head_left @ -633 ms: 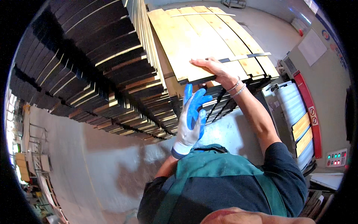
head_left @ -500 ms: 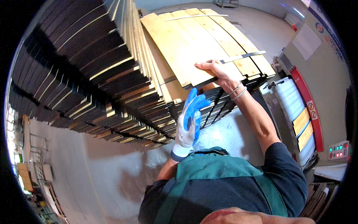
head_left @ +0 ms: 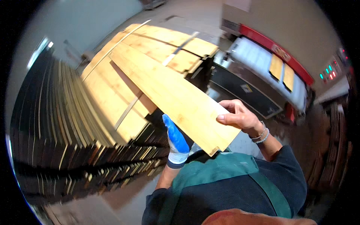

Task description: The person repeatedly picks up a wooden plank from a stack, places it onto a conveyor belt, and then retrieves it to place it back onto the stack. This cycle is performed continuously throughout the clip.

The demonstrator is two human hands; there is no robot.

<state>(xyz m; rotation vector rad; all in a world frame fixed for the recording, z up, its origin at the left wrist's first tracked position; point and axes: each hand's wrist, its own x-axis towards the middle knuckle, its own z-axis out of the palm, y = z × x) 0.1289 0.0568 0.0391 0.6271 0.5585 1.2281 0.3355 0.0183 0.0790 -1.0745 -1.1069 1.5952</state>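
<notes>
A long, pale wooden plank [head_left: 176, 99] slants across the view, its near end over my apron and its far end over the stacked boards. My bare right hand [head_left: 240, 117] grips its right edge near the close end, thumb on the top face. My left hand [head_left: 175, 140], in a blue-and-white glove, is at the plank's left edge. One blue finger or thumb points up along that edge; the other fingers are hidden, seemingly beneath the wood. A small notch shows at the plank's near corner.
Stacked boards [head_left: 101, 93] with thin strips across them lie beyond the plank. Dark-edged boards [head_left: 56, 150] stand in tight rows at left. At right, a machine with a red guard [head_left: 296, 67] carries two short boards [head_left: 282, 71] on its pale bed, beside a lit button panel [head_left: 330, 71].
The plank has come off the stack toward me, and my view has turned right. My right hand has drawn it near my body; my left hand has moved to its edge.
</notes>
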